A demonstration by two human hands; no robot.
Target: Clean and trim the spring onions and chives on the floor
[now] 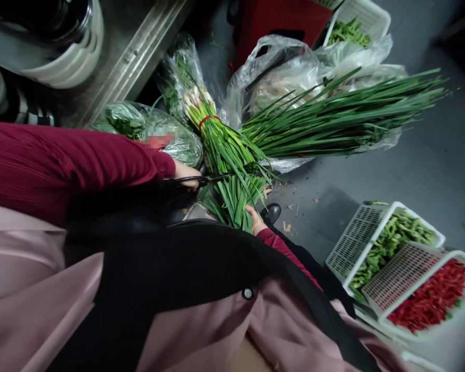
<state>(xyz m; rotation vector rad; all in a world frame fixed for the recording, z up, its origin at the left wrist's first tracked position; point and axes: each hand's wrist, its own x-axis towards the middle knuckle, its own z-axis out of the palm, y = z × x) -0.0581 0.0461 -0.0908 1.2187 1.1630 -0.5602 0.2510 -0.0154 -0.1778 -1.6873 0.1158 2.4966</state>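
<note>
My left hand [189, 174] is closed around the handles of black scissors [203, 180]. Their blades reach across the leaves of a bunch of green garlic [227, 137], which has white and purplish bulbs at the far end and a red band below them. Closer to my body, my right hand [256, 221] grips the leafy end [236, 199] of the greens, its fingers partly hidden by them. A cut face of leaves shows beside the blades. To the right lies a large pile of long green leaves [344, 121] on clear plastic.
Bagged greens [132, 121] lie left of the bunch. Behind are plastic bags [282, 77], a red stool-like object [282, 23] and a white basket of green peppers [349, 33]. Baskets of green pods [403, 232] and red chillies [430, 294] stand at right. Scraps litter the floor.
</note>
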